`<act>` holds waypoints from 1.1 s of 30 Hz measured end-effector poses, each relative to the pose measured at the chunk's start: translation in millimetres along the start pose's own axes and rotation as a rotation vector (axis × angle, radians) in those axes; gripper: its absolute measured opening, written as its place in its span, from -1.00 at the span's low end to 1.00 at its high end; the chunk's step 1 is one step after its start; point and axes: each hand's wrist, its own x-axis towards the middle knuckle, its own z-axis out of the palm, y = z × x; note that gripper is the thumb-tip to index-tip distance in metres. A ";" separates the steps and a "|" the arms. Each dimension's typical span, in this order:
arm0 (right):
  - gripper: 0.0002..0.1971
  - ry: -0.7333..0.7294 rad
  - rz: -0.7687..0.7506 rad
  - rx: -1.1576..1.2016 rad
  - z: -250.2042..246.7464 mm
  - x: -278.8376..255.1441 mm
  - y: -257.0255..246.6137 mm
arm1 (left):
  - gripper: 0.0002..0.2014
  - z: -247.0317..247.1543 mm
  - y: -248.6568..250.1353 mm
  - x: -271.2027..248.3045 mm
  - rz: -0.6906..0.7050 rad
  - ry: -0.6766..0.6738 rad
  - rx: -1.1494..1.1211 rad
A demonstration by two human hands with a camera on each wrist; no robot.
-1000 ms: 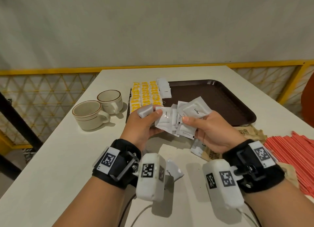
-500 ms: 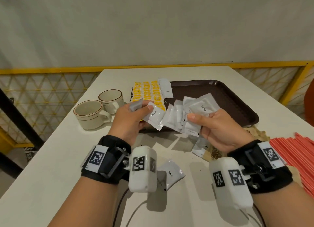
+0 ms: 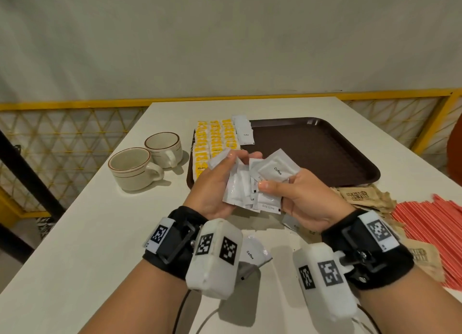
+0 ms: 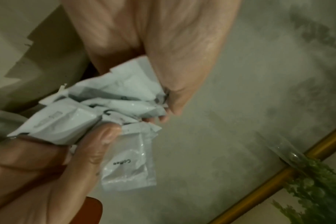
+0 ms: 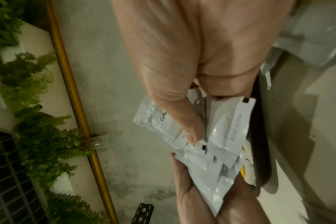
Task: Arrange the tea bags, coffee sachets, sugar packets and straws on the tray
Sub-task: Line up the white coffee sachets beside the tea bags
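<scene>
So both hands are busy with a messy bunch of white coffee sachets (image 3: 246, 187) held up above the near edge of the brown tray (image 3: 325, 143), probably because squaring them up in the air is easier than sorting them flat on the desk (image 3: 75, 233). The left hand (image 3: 212, 183) is curling its grip around the left side of the bunch, thumb and fingers pinching a few sachets, while the right hand (image 3: 300, 198) is pinching the right side with the thumb pressing on top, and one sachet marked "Coffee" is fanning out toward the far right. My guess is they're getting evened up before being laid beside the short row of coffee sachets on the tray (image 3: 243, 131), which is sitting just right of the yellow tea bags (image 3: 215, 143) lined up in neat columns at the tray's left end. One stray coffee sachet (image 3: 252, 253) is lying on the desk near the wrists, so that one's waiting its turn. The brown sugar packets (image 3: 360, 196) and the red straws (image 3: 435, 226) are piled on the desk at the right, off the tray, so not yet arranged. Two cups (image 3: 147, 163) are sitting left of the tray.
</scene>
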 end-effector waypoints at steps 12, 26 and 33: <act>-0.62 0.136 -0.094 0.225 -0.8 7.9 5.3 | -0.50 -0.5 -9.8 -0.5 0.063 -0.004 0.147; -0.58 0.111 -0.025 0.199 6.5 6.8 7.7 | -0.59 -6.5 -6.3 8.3 0.077 0.249 -0.089; -0.68 0.142 -0.041 0.184 -3.0 1.5 -6.5 | -0.18 -13.6 11.5 7.8 -0.032 0.148 -0.161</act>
